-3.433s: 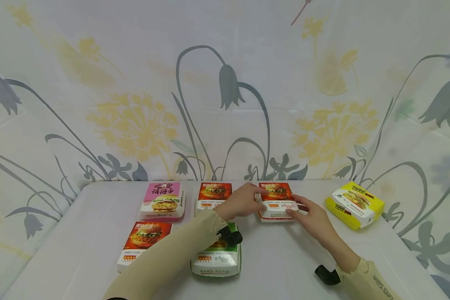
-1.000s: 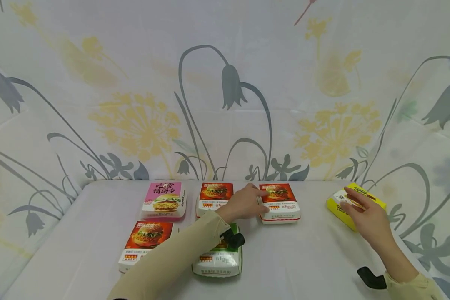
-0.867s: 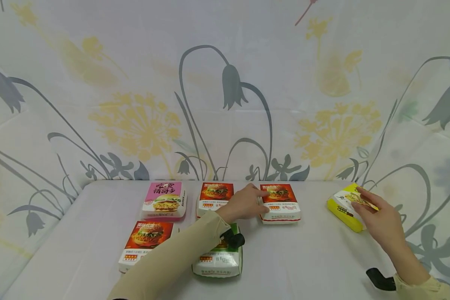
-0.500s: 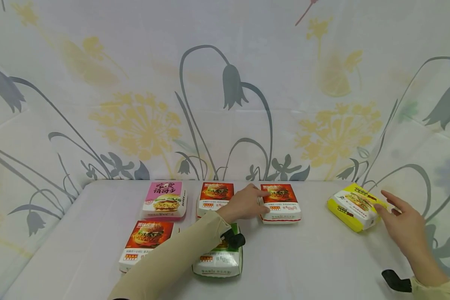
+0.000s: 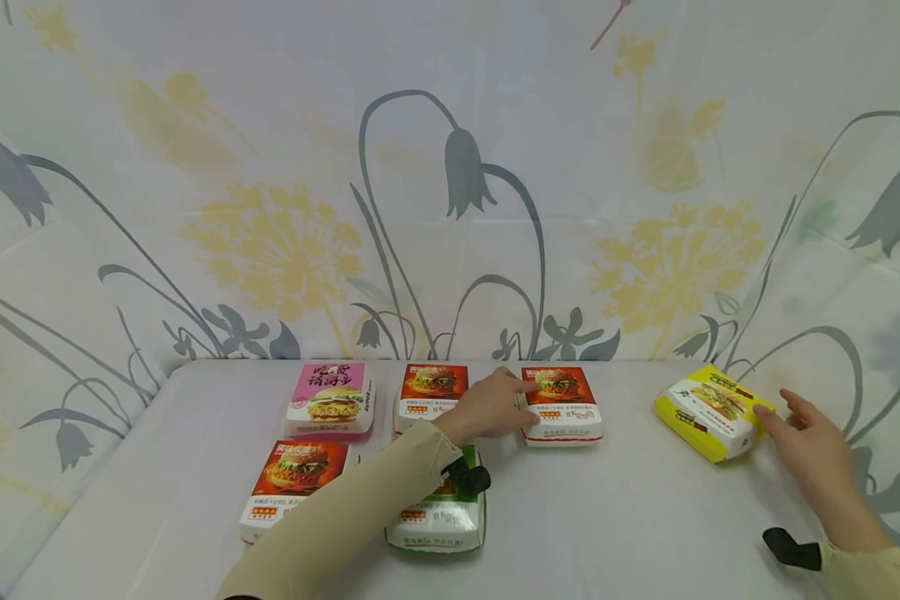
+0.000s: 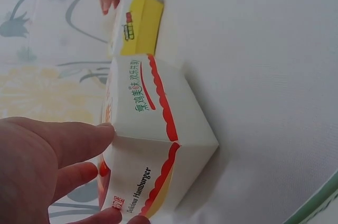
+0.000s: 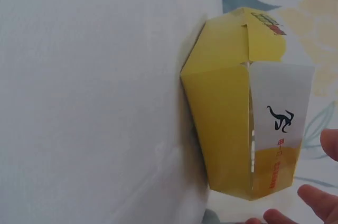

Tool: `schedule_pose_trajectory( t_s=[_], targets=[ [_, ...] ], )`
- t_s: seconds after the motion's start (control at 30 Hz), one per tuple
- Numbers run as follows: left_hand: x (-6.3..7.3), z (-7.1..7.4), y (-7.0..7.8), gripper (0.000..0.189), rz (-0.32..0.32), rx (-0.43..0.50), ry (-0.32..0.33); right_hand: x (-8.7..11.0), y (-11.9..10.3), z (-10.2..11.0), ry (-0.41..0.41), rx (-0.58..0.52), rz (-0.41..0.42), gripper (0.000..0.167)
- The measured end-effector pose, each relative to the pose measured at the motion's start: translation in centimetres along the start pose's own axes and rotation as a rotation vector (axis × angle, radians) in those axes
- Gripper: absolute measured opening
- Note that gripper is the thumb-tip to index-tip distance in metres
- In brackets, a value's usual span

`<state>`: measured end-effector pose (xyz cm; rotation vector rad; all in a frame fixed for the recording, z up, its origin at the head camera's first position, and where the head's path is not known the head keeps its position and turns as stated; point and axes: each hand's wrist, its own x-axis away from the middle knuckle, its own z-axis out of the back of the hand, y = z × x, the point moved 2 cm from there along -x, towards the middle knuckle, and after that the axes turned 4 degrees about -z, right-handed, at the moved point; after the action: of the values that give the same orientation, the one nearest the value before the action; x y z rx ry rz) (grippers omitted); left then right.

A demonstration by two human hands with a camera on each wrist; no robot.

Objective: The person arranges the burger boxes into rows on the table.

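My left hand [image 5: 491, 407] rests with its fingers and thumb against the left side of a red and white hamburger box [image 5: 561, 408] at the back of the table. In the left wrist view its thumb and fingertips lie along the edge of that hamburger box [image 6: 142, 171]. Off to the right sits a yellow and white hamburger box [image 5: 714, 412], turned at an angle. My right hand [image 5: 810, 442] is at that box's right end, thumb close to its corner and fingers extended. The right wrist view has the fingertips just beside the yellow box [image 7: 227, 113].
Left of my left hand stand a pink box [image 5: 330, 400] and a second red box [image 5: 431, 387]. Nearer the front are another red box [image 5: 300, 475] and a green and white box [image 5: 437, 529], partly behind my left sleeve. A flowered cloth [image 5: 450, 250] hangs behind the table [image 5: 607, 517].
My right hand has left the red box's right side, passed over the yellow box and come to its right end. My left hand has stayed at the red box.
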<state>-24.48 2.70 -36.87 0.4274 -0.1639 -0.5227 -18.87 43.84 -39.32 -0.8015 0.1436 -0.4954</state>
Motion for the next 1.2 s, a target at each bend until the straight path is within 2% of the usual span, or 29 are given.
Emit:
schedule_pose_trajectory(
  t_s=[0.27,0.5,0.87,1.2],
  targets=[
    [-0.2,-0.3,-0.1,0.053,0.015,-0.001,-0.008,-1.3,0.1,-0.8,-0.107,-0.126,-0.070,0.090],
    [-0.1,-0.2,-0.2,0.051,0.016,0.009,-0.003,-1.3,-0.4,-1.3,-0.128,-0.152,-0.115,0.081],
    [0.5,0.7,0.0,0.043,-0.039,0.044,0.016,-0.8,0.1,-1.4,-0.197,-0.099,-0.034,0.082],
    [0.9,1.0,-0.4,0.042,-0.036,0.111,0.029,0.3,0.1,-2.0,-0.260,-0.045,0.044,0.085]
  ],
)
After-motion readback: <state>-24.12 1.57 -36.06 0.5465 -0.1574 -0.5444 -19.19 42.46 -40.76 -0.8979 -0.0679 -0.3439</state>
